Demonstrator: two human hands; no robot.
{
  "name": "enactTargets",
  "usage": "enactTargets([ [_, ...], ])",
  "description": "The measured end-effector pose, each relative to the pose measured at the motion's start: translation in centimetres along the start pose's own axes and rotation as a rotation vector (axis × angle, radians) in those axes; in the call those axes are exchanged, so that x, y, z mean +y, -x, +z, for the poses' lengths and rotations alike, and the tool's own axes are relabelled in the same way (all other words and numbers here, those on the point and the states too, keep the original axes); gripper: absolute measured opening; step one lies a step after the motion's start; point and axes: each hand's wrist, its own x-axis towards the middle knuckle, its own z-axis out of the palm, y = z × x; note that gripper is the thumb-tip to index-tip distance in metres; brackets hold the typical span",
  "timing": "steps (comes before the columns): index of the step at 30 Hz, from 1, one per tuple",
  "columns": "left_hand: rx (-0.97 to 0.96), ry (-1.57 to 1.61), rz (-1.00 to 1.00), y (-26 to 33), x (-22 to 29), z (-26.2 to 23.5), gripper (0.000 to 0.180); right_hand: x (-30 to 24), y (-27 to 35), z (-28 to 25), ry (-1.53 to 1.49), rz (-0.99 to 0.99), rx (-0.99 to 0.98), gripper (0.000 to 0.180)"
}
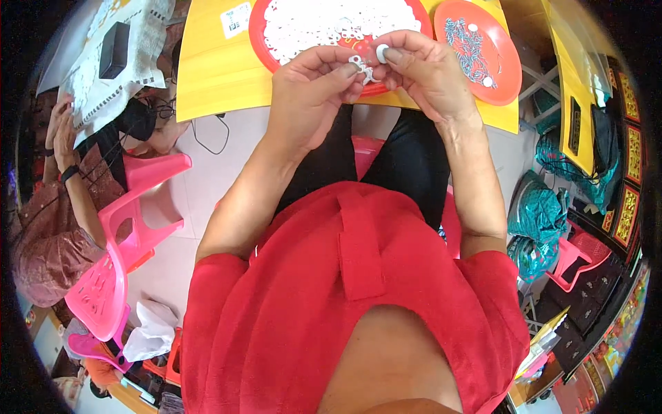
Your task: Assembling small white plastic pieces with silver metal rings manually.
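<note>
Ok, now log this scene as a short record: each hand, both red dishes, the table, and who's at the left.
Left hand: pinching a small white part
Right hand: pinching a round white piece
Red tray: many loose white pieces
Orange-red plate: small silvery pieces
Table: yellow, under both dishes
Left side: another person, beside a pink chair

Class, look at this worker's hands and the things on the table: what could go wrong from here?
1. The left hand holds small white parts by the fingertips; one might slip and blend in among the loose white pieces on the red tray.
2. The white disc, pinched in the right hand near the table edge, could drop to the floor.
3. A bump might spill the metal pieces on the orange-red plate beside that hand.
</note>
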Motion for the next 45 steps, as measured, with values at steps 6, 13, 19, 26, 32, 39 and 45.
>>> enactTargets([
  [6, -0.02, -0.027, 0.002, 0.1, -0.2, 0.1, 0.014, 0.2, 0.1, 0.3, 0.117, -0.083, 0.088, 0.016],
  [13, -0.053, -0.06, 0.005, 0.2, -0.1, 0.2, 0.014, 0.8, 0.8, 2.2, -0.002, -0.135, 0.187, 0.017],
  [19, -0.07, -0.079, 0.014, 0.2, -0.1, 0.0, 0.014, 0.5, 1.3, 2.6, 0.084, -0.117, 0.233, 0.019],
  [26, -0.061, -0.064, 0.003, 0.2, 0.1, 0.0, 0.013, 0.3, 2.0, 2.0, 0.192, -0.074, 0.181, 0.013],
  [32, -0.094, -0.066, 0.005, 0.2, -0.1, -0.1, 0.013, -0.5, 2.1, 1.3, 0.206, 0.04, 0.148, 0.01],
  [39, -0.114, -0.056, -0.008, 0.2, 0.0, 0.2, 0.012, -1.0, 2.3, 1.7, 0.277, 0.053, 0.083, 0.018],
  [45, -0.097, -0.062, -0.003, 0.2, 0.2, 0.2, 0.013, -1.4, 2.5, 1.0, 0.205, 0.02, 0.099, 0.022],
])
